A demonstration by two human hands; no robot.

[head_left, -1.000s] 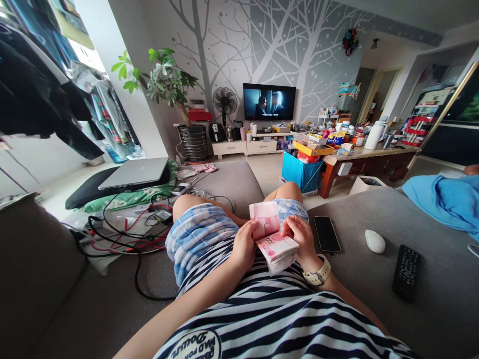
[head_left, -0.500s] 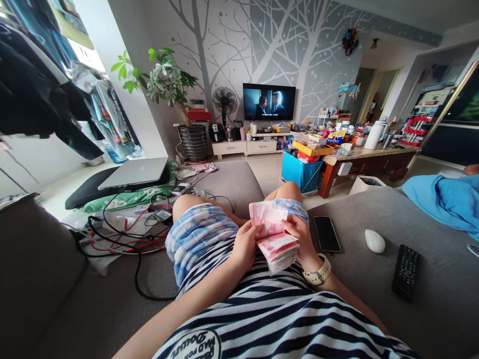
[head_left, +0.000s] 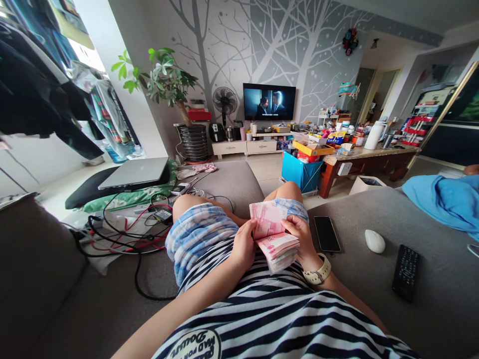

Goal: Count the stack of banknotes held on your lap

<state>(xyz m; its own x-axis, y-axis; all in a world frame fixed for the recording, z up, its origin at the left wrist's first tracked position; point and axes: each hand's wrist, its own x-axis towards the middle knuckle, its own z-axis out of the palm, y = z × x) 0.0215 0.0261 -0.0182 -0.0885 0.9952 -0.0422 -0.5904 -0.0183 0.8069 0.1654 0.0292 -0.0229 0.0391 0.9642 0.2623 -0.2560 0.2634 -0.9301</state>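
Over my lap I hold a folded wad of red-and-white banknotes (head_left: 279,249), bent so that one part stands up and the other flops toward me. My left hand (head_left: 245,244) grips the wad's left side, thumb on the face of the upright notes (head_left: 267,219). On the other side my right hand (head_left: 300,234), with a cream-strapped watch (head_left: 318,271) at the wrist, is closed on the same wad, thumb near the upper notes' right edge. Most of the fingers are hidden behind the money. The lower notes fan slightly at their loose ends.
On the sofa to my right lie a phone (head_left: 327,233), a white mouse (head_left: 374,241) and a remote control (head_left: 406,271). Tangled cables (head_left: 123,239) and a laptop (head_left: 134,173) are on the left. A cluttered table (head_left: 392,152) and a blue box (head_left: 299,172) stand ahead.
The upper notes now lie flatter and more even against each other, and another note appears folded down onto the lower part. Both hands have barely moved.
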